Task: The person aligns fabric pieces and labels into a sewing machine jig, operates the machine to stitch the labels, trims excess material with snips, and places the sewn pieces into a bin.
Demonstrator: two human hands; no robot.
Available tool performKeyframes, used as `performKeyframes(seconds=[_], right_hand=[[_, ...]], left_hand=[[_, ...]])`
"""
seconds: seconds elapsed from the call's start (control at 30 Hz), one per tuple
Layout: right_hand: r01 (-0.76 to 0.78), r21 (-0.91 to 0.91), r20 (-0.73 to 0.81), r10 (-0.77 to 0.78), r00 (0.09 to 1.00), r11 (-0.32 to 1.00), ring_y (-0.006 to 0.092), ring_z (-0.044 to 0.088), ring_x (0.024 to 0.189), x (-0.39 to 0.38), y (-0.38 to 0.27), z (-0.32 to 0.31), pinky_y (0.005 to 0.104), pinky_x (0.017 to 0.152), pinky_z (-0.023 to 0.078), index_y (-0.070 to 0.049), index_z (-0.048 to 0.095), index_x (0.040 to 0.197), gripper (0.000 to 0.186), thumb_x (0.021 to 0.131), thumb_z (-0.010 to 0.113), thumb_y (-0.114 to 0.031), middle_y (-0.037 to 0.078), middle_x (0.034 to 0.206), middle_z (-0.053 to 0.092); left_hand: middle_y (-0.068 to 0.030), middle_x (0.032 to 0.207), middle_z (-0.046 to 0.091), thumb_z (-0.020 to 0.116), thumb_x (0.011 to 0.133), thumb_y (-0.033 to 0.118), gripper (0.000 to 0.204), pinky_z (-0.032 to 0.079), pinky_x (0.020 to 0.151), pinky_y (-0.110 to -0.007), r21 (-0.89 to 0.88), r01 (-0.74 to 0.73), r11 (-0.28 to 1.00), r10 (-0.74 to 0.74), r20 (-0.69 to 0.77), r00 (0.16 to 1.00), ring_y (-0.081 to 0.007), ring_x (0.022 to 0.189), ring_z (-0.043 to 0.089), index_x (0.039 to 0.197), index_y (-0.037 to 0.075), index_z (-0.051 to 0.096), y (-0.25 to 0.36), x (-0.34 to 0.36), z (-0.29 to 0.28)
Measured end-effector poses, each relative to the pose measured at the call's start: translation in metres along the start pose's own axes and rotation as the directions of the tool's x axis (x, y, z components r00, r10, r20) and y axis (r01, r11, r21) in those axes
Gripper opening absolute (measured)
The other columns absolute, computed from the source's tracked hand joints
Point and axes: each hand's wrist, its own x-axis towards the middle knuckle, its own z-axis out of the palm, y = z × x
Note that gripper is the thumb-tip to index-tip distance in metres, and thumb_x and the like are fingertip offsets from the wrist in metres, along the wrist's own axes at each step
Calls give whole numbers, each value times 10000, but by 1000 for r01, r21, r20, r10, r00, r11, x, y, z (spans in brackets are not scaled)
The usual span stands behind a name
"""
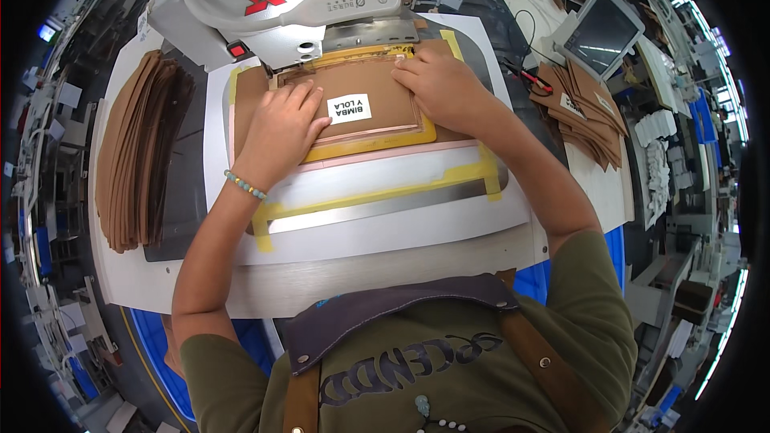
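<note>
A brown panel with a white printed label (365,80) lies inside a yellow frame (377,147) on a work plate edged with yellow tape (369,184), under a white machine head (249,8). My left hand (281,124), with a beaded bracelet, lies on the panel's left part, fingers apart and slightly bent. My right hand (437,92) grips the frame's upper right corner with bent fingers close together; their undersides are hidden.
A stack of brown pieces (132,152) stands at the left. More labelled brown pieces (581,128) lie at the right below a tilted screen (601,28), beside red-handled tool and cables (529,72). Blue bins (152,337) show below the table edge.
</note>
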Motion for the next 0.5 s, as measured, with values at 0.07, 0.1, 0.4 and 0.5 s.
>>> performKeyframes(seconds=[0.07,0.1,0.4,0.5], right_hand=[[13,20,-17,-13,1000,1000,261,655,1181,0,0,0,385,1003,573,-42,737,1261,375,890,684,-50,65,1325,738],[-5,14,11,5,1000,1000,261,655,1181,0,0,0,385,1003,573,-42,737,1261,375,890,684,-50,65,1325,738],[63,-60,-33,-65,997,996,240,671,1100,4,3,11,387,898,568,-53,770,1191,338,859,715,-85,66,1257,759],[137,-80,-200,-150,968,987,218,666,1017,5,6,16,371,789,556,-102,742,953,130,831,719,-140,14,1021,718]], left_hand=[[-158,1486,633,699,1029,259,438,460,1144,-461,-25,32,999,-32,22,999,-365,1368,578,1396,23,666,9,5,-1],[-161,1492,628,692,1036,244,426,461,1151,-463,-96,7,995,-6,8,1000,-369,1373,574,1398,19,665,14,8,0],[-167,1520,609,658,1062,205,392,453,1178,-470,-156,-89,984,85,-30,996,-381,1406,553,1407,18,665,37,31,13],[-167,1520,609,655,1064,208,391,452,1177,-470,-116,-63,991,63,-1,998,-378,1406,553,1407,20,669,41,34,12]])
